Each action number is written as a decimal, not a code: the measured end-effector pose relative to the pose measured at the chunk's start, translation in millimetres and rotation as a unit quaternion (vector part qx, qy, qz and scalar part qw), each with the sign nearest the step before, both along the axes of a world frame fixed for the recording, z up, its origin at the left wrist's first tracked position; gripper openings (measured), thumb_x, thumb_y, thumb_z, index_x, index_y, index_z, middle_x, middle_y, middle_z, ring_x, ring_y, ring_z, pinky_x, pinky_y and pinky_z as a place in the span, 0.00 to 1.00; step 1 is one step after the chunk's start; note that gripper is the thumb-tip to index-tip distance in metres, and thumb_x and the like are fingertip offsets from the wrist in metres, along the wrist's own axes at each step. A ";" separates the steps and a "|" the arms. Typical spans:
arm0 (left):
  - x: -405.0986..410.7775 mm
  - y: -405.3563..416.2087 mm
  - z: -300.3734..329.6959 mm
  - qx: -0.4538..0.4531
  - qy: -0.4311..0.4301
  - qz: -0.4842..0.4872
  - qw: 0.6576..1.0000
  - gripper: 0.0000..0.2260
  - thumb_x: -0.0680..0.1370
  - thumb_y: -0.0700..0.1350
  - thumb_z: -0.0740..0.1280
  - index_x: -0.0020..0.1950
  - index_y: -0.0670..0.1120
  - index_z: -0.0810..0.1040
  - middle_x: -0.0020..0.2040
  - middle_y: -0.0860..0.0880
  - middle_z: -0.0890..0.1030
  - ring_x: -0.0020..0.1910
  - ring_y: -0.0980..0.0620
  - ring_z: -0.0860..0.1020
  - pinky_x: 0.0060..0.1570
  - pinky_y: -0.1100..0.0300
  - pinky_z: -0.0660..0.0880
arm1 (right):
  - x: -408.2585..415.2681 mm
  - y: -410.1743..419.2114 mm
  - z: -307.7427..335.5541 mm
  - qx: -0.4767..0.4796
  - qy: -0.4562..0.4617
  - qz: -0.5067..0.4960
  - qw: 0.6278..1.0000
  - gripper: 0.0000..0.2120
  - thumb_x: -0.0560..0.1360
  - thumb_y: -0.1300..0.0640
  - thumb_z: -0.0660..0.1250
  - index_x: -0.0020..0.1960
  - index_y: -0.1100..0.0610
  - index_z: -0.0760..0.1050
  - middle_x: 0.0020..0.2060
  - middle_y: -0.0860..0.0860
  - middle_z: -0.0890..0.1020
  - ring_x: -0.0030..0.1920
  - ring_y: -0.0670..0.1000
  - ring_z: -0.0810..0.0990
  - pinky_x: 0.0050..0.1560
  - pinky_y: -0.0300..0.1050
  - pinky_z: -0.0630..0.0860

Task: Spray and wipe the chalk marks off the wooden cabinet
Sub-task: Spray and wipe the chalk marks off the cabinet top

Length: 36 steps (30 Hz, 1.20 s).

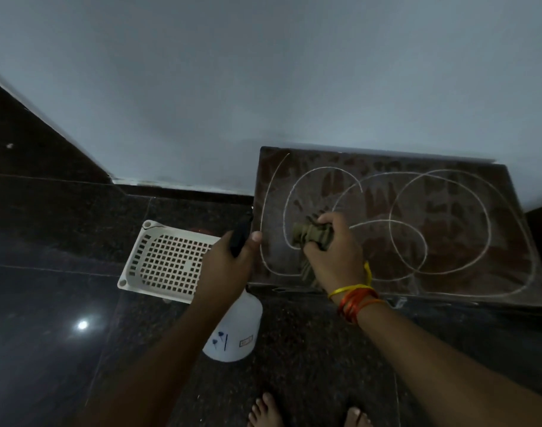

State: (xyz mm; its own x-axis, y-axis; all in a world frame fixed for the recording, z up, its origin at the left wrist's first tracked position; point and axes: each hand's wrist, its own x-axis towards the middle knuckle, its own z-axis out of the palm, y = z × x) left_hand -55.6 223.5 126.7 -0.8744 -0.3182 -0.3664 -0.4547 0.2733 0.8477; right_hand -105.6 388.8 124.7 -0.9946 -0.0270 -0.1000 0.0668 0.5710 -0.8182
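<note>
- Right hand (331, 241) is clamped on a bunched olive cloth (313, 235), pressing it onto the left part of the wooden cabinet (467, 241) top; red and yellow threads (356, 298) circle that wrist.
- Left hand (229, 260) is wrapped round the dark trigger head of the spray bottle (236, 331), thumb up near the cabinet's left edge; the white bottle body hangs below the hand, held off to the left of the cabinet, clear of the wiping.
- Hands are apart, each busy with its own tool.
- Chalk marks (442, 223), looping white lines, cover nearly the whole top, left to right. None look cleared yet, so I'd judge the wiping has barely begun.
- The surface shows dark blotchy patches, likely spray wetness, though the light is too dim to be sure.
- To do it well: press flat and firm, follow each line in overlapping strokes, work left to right, and turn the cloth to a clean face once it loads with chalk.
- Re-spray any dry stretch on the far right before rubbing it.
- A white perforated basket (168, 266) lies on the dark floor (63, 241) just left of the cabinet.
- Pale wall (263, 72) sits behind; bare toes (263, 411) show at the near edge.
</note>
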 end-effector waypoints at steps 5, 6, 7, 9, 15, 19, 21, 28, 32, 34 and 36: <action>-5.0 24.5 -0.6 -0.042 -0.025 -0.011 0.999 0.11 0.78 0.59 0.62 0.47 0.53 0.75 0.44 0.44 0.83 0.44 0.47 0.83 0.47 0.47 0.81 | -4.2 41.4 -0.2 0.024 0.021 -0.049 0.998 0.16 0.70 0.67 0.68 0.55 0.58 0.71 0.45 0.53 0.74 0.45 0.53 0.73 0.44 0.44 0.68; -5.4 28.8 -0.3 -0.055 -0.026 -0.018 0.998 0.11 0.78 0.59 0.62 0.46 0.53 0.75 0.43 0.45 0.83 0.43 0.47 0.82 0.46 0.48 0.81 | -4.2 49.1 -0.2 0.021 0.024 -0.055 0.998 0.16 0.69 0.67 0.68 0.56 0.58 0.71 0.46 0.53 0.74 0.45 0.53 0.73 0.45 0.45 0.70; -6.1 33.1 1.0 -0.067 -0.026 -0.022 0.997 0.11 0.78 0.60 0.61 0.45 0.54 0.74 0.42 0.46 0.83 0.42 0.48 0.82 0.45 0.49 0.80 | -3.8 56.6 -0.2 0.017 0.023 -0.061 0.998 0.16 0.70 0.67 0.68 0.55 0.58 0.70 0.46 0.53 0.74 0.46 0.54 0.73 0.45 0.46 0.71; -9.9 41.6 5.3 -0.083 -0.024 -0.018 0.996 0.12 0.78 0.60 0.62 0.43 0.53 0.74 0.39 0.45 0.82 0.38 0.48 0.81 0.41 0.51 0.78 | -2.1 71.0 0.5 0.011 0.015 -0.072 0.997 0.16 0.70 0.68 0.67 0.55 0.58 0.70 0.46 0.53 0.74 0.46 0.54 0.74 0.46 0.46 0.71; -28.1 75.5 25.8 -0.115 0.015 -0.028 0.993 0.16 0.77 0.60 0.63 0.43 0.48 0.75 0.35 0.48 0.78 0.34 0.51 0.77 0.33 0.58 0.72 | 4.4 109.6 6.6 0.027 0.030 -0.096 0.995 0.16 0.69 0.68 0.68 0.55 0.60 0.71 0.47 0.51 0.70 0.47 0.54 0.72 0.48 0.43 0.67; -30.9 105.4 36.0 -0.128 0.032 -0.084 0.988 0.14 0.77 0.60 0.64 0.42 0.49 0.73 0.33 0.48 0.77 0.33 0.49 0.78 0.34 0.54 0.76 | 3.7 135.0 5.2 0.049 0.019 -0.106 0.993 0.17 0.69 0.66 0.69 0.57 0.58 0.71 0.52 0.59 0.76 0.46 0.55 0.73 0.46 0.43 0.68; -29.6 118.3 37.0 -0.129 0.027 -0.105 0.986 0.18 0.76 0.61 0.63 0.44 0.46 0.76 0.33 0.47 0.78 0.33 0.47 0.80 0.35 0.52 0.77 | 2.6 146.9 5.5 0.051 0.013 -0.112 0.992 0.18 0.70 0.66 0.69 0.58 0.58 0.71 0.52 0.59 0.77 0.45 0.55 0.73 0.46 0.44 0.68; -9.7 134.3 24.7 -0.163 0.030 -0.148 0.975 0.21 0.75 0.64 0.61 0.44 0.46 0.77 0.32 0.47 0.80 0.31 0.49 0.80 0.34 0.50 0.79 | 2.6 178.9 3.1 0.058 0.005 -0.121 0.991 0.18 0.70 0.65 0.68 0.58 0.57 0.70 0.49 0.58 0.76 0.44 0.58 0.74 0.43 0.47 0.70; 10.2 124.3 17.3 -0.171 0.026 -0.158 0.972 0.24 0.73 0.66 0.56 0.56 0.51 0.76 0.35 0.54 0.79 0.35 0.58 0.80 0.38 0.55 0.80 | 4.2 185.1 -0.3 0.048 0.003 -0.118 0.992 0.18 0.69 0.66 0.68 0.57 0.58 0.70 0.50 0.58 0.75 0.46 0.57 0.74 0.45 0.48 0.71; 21.6 116.2 13.3 -0.174 0.014 -0.154 0.973 0.25 0.72 0.67 0.55 0.54 0.51 0.76 0.36 0.52 0.80 0.34 0.56 0.80 0.37 0.52 0.81 | 7.1 183.6 -2.5 0.047 -0.004 -0.111 0.993 0.18 0.70 0.66 0.68 0.57 0.57 0.70 0.49 0.58 0.75 0.46 0.58 0.74 0.44 0.48 0.71; 33.4 107.9 12.7 -0.178 0.001 -0.152 0.972 0.25 0.70 0.68 0.55 0.51 0.50 0.77 0.36 0.49 0.81 0.34 0.52 0.81 0.38 0.50 0.81 | 9.5 179.8 -3.5 0.044 -0.005 -0.107 0.993 0.18 0.69 0.66 0.68 0.57 0.57 0.70 0.49 0.58 0.76 0.46 0.57 0.74 0.44 0.46 0.69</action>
State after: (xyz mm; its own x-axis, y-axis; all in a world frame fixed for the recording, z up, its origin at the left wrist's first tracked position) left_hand -22.2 331.4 139.4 -0.9485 -0.1506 -0.2786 -0.3051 0.6711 0.6757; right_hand -96.1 568.6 121.1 -0.9755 0.1944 -0.1030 0.2027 0.6120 -0.7644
